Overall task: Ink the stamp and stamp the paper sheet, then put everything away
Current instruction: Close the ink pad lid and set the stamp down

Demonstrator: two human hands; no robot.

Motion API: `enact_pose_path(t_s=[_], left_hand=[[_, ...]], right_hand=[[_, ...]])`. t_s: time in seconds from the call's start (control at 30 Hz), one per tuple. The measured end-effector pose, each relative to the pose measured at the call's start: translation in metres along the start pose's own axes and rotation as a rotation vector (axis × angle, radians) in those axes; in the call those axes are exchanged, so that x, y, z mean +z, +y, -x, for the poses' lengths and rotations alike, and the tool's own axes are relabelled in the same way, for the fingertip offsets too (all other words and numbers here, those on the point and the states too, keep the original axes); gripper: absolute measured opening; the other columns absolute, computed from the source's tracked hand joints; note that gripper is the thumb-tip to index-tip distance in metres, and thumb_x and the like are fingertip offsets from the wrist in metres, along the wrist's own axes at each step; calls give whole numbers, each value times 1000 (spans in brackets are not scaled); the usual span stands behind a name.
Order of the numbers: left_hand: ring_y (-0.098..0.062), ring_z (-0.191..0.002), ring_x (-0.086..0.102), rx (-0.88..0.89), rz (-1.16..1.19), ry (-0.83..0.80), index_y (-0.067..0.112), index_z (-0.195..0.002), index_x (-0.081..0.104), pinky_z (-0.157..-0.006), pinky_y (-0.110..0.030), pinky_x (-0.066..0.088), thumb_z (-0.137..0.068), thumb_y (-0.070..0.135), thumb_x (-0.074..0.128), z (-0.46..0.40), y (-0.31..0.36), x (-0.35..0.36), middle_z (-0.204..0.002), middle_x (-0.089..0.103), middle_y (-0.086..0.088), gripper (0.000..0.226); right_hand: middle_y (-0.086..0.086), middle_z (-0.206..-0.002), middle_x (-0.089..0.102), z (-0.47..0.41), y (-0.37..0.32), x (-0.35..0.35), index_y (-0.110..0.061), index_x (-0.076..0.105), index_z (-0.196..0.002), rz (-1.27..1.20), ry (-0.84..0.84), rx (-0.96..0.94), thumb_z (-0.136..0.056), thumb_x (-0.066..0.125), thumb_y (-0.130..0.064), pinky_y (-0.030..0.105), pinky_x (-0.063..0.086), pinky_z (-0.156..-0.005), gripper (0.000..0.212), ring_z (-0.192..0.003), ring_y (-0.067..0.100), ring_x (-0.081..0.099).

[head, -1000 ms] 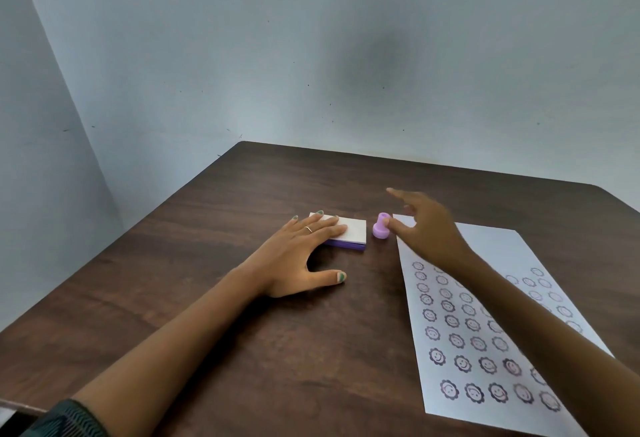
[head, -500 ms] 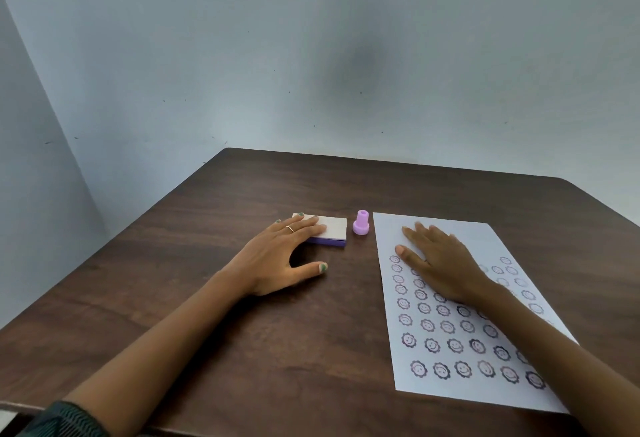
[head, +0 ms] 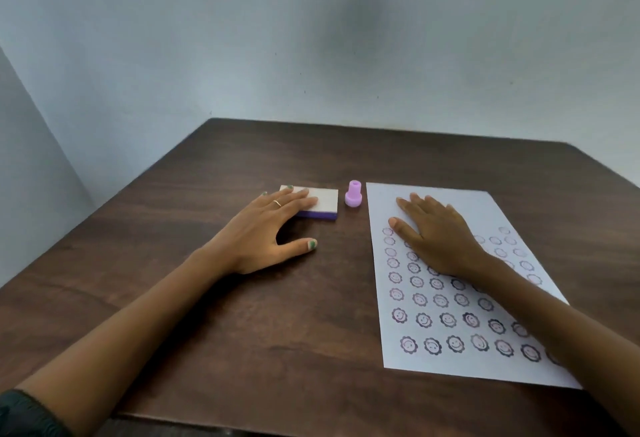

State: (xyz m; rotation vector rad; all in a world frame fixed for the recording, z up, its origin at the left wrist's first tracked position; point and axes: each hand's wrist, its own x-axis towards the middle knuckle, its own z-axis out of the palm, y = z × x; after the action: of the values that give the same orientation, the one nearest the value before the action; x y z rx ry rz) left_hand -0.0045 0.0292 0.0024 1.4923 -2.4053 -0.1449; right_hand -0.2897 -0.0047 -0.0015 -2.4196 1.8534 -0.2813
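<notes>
Fingers (head: 298,196) of the left hand (head: 266,232) lie straight and slightly fanned across the closed ink pad (head: 320,206), a white-topped block with a purple base, while the thumb (its nail painted green) stretches out apart on the dark wooden table (head: 242,332). Fingers (head: 415,206) of the right hand (head: 440,239) rest flat and close together on the upper part of the paper sheet (head: 388,201), the palm covering some of the rows of smiling flower stamp marks that fill the lower sheet. Between ink pad and paper stands the small lilac stamp (head: 353,195), upright on its base, near both but touched by neither hand. Both bare forearms reach in from the near edge of the table, a dark sleeve (head: 24,416) showing at the left elbow. Pale grey walls (head: 311,38) meet in a corner behind the table.
</notes>
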Motion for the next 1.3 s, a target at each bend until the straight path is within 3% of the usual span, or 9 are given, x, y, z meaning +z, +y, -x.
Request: enact_pose_path(t_s=[0.37, 0.63, 1.1, 1.3], left_hand=[[-3, -145, 6, 27, 20, -39, 35, -148, 19, -120, -34, 2, -83, 68, 35, -2, 1, 1, -156, 17, 15, 75], [-13, -146, 14, -21, -41, -80, 24, -148, 25, -118, -51, -4, -87, 62, 38, -7, 6, -6, -156, 22, 6, 73], [-21, -146, 15, -158, -35, -192, 16, -148, 22, -119, -44, 4, -93, 49, 32, -9, 25, -33, -156, 25, -1, 65], [-21, -147, 10, -177, -28, -153, 18, -150, 16, -119, -45, 5, -94, 48, 32, -38, 47, -40, -158, 17, 1, 65]], right_hand=[[-3, -157, 10, 1, 2, 7, -30, 13, -143, -40, 16, 22, -83, 12, -62, 40, 0, -116, 69, -144, 19, 6], [0, -156, 14, -1, -3, -2, -26, 18, -144, -115, -47, 59, -88, 22, -55, 44, 5, -118, 63, -144, 20, 7], [11, -152, 26, -1, -27, -44, -14, 28, -141, -31, -181, 188, -92, 29, -45, 47, 11, -115, 58, -141, 31, 22], [10, -154, 21, 7, -34, -51, -14, 23, -142, -1, -197, 194, -94, 29, -43, 45, 6, -115, 57, -142, 29, 17]])
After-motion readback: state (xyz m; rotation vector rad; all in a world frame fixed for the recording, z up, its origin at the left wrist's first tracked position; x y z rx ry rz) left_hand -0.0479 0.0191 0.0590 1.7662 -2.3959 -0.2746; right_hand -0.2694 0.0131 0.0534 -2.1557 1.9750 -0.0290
